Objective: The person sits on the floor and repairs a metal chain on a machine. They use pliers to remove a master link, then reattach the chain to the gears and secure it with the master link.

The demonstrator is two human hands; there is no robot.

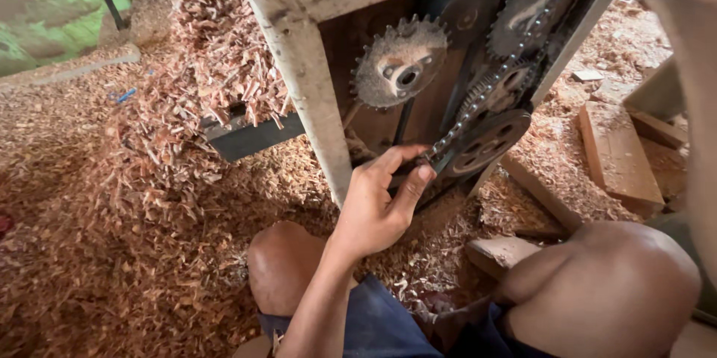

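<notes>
My left hand (381, 205) reaches into the open side of a woodworking machine (306, 67) and pinches the lower end of a metal roller chain (489, 85) between thumb and fingers. The chain runs up to the right over a small sprocket (497, 93) towards a dusty toothed sprocket (523, 14) at the top. A larger dusty sprocket (399, 63) sits to the left, free of the chain. Just right of my fingers is a dark round wheel (489, 141). My right forearm (694, 67) runs up the right edge; its hand is out of view.
Reddish wood shavings (149, 179) lie thick over the floor and heap against the machine. Wooden blocks and planks (620, 156) lie at the right. My bare knees (287, 261) are bent close to the machine. A dark metal ledge (246, 138) sticks out at the left.
</notes>
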